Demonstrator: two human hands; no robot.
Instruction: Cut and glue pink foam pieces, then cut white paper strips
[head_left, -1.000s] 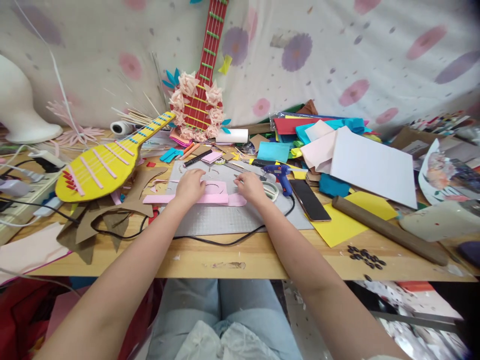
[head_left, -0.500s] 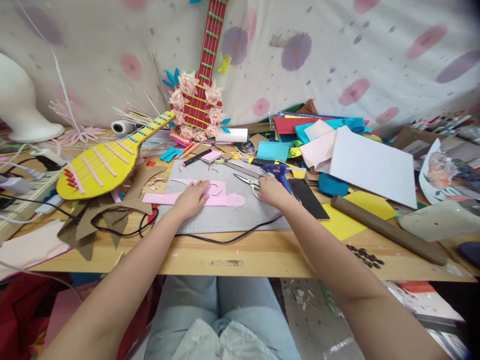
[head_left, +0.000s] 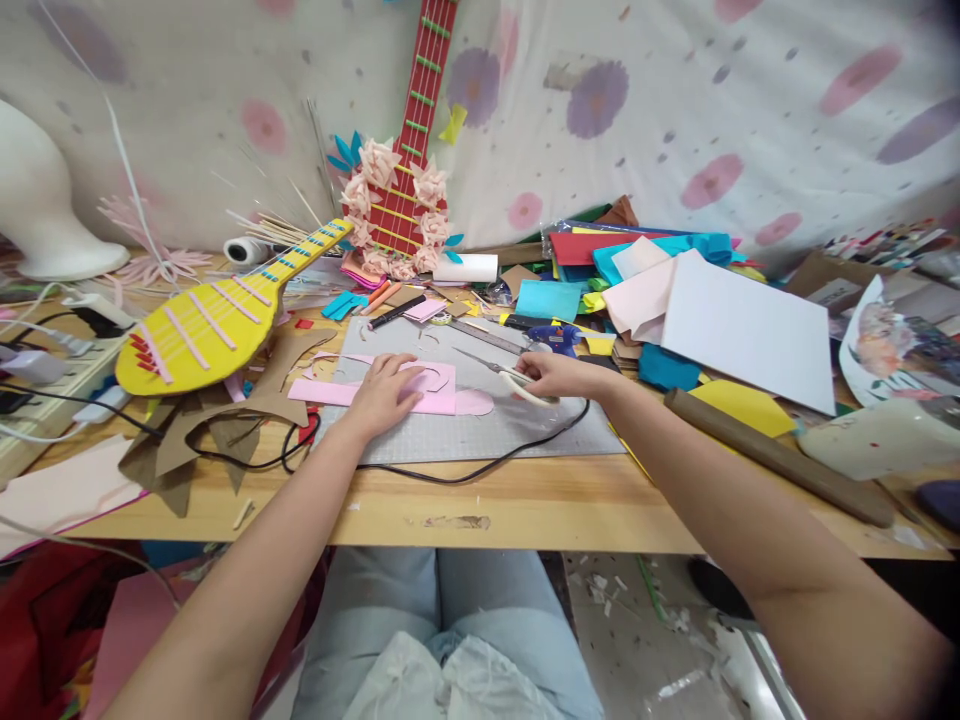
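A wooden table (head_left: 525,505) fills the middle of the view, and one grey mat (head_left: 480,425) lies on it in front of the person. Both bare arms reach forward over the near edge of the table, the left one nearly straight, the right one bent at the elbow and coming in from the side.

The left hand (head_left: 386,392) lies flat, palm down, with the fingers a little spread, and it presses on the pink sheet (head_left: 442,400). This sheet is one long cut piece that rests on the far half of the mat, partly under the hand. The right hand (head_left: 562,375) is on the right part of the mat, well apart from the left hand. Its fingers are closed around the white handles of one pair of scissors (head_left: 499,373). The blades point to the left and away, toward the pink sheet, and seem pressed together.

Around them I count two paper guitars, a yellow guitar (head_left: 202,330) lying flat on the left and a red guitar (head_left: 405,200) standing against the cloth behind. There is one white board (head_left: 746,330) on the right, one brown tube (head_left: 780,460) below it, one black cable (head_left: 465,465) across the near edge of the mat, and one blue glue gun (head_left: 559,338) just behind the right hand.
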